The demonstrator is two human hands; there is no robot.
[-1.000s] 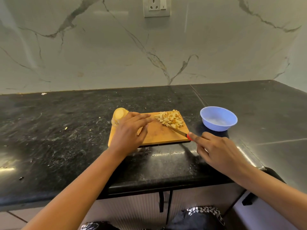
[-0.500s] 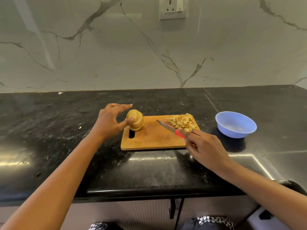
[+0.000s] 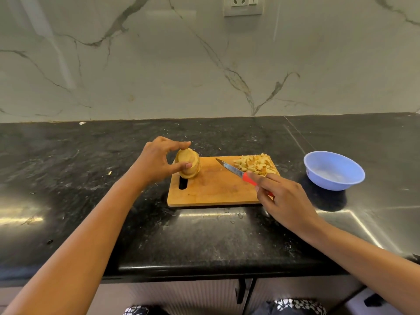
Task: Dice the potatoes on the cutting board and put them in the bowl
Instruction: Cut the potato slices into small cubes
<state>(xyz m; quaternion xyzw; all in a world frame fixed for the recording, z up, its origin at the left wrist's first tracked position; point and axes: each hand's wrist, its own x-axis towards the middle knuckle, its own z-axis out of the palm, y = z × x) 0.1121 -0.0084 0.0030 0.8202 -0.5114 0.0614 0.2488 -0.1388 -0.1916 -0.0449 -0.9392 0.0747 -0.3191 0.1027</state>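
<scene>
Fingers point(image 3: 180, 145) of the left hand point(image 3: 156, 160) pinch the potato point(image 3: 188, 165) at the cutting board's point(image 3: 213, 192) far left corner; the right hand point(image 3: 286, 198) grips a red-handled knife point(image 3: 230, 168), blade over the board; diced pieces point(image 3: 255, 165) crowd the far right corner, the bowl point(image 3: 334, 170) apart past the right edge; laying the potato flat mid-board, where bare wood is open, should steady cutting.

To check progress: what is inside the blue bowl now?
No potato pieces show inside the blue bowl, only its pale bottom. The diced pile lies on the cutting board. The bowl's near rim covers the nearest inner wall.
</scene>
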